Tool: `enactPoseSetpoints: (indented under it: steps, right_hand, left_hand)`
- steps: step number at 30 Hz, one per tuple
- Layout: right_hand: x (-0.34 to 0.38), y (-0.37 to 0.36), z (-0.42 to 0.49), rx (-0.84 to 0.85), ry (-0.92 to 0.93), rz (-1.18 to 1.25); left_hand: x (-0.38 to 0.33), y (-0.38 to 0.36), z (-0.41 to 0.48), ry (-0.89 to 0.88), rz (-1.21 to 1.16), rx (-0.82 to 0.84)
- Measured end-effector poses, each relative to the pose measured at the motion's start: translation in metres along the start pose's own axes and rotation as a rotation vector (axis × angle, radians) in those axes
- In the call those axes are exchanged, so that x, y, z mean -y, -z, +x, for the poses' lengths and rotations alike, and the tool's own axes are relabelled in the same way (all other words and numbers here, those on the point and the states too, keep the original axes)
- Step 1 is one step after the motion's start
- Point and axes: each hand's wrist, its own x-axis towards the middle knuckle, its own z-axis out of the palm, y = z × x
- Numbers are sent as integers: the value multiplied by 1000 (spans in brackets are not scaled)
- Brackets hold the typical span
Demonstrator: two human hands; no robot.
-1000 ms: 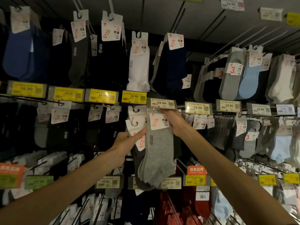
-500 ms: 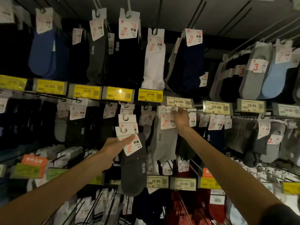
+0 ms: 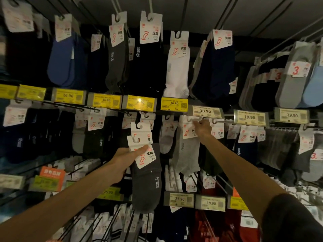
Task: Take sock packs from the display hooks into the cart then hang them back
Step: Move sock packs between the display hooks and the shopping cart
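Right hand (image 3: pixel 202 128) has gone from out front by the other hand up to the display, taking the light grey sock pack with a white card header (image 3: pixel 187 152) along. The pack that was dangling mid-air a second ago now sits in the middle row with the others.

That hand is up at the top of the pack's card, fingers curled in on it, right at the thin metal display hook (image 3: pixel 215 121) that sticks out under the pale 19.90 price tag (image 3: pixel 206 111). The hand covers the hole in the card, so I can't tell if it's on the hook. The socks hang straight down below the hand, with more grey and dark packs just beside them on both sides.

Left hand (image 3: pixel 125 159) is lower and nearer the camera, gripping the dark grey sock pack with a white card header (image 3: pixel 146 182), thumb laid across the front of the card. (Two hook-cards show here, one peeking up behind the other, so it may be more than one pack.) This pack is off the hooks, tilted a bit, hanging in front of the lower rows.

Above, a white sock pack (image 3: pixel 177 72) hangs over a yellow 16.90 price tag (image 3: pixel 173 103).
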Motion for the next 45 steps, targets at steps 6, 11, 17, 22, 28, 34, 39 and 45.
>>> enactPoseSetpoints:
  steps: [6,11,17,22,28,34,39,45]
  right_hand:
    - [-17,-17,42,13,-24,36]
    - [-25,-25,51,80,-16,22]
    - [-20,-32,19,-39,-122,-150]
    - [-29,-32,-60,-57,60,-195]
    - [15,-10,-195,302,365,152]
    - [20,-7,-280,592,218,112]
    - [-5,-17,-308,602,105,118]
    - [-19,-23,-320,601,-149,273]
  left_hand:
    - [-1,5,2,-12,31,-5]
    - [-4,17,-1,-37,70,10]
    - [-5,27,-7,-42,63,48]
    - [0,34,-22,-39,10,119]
    - [20,37,-40,-22,-66,141]
    - [48,38,-62,-4,-94,98]
    - [72,46,-86,-41,-1,111]
    - [89,64,-98,-11,-24,154]
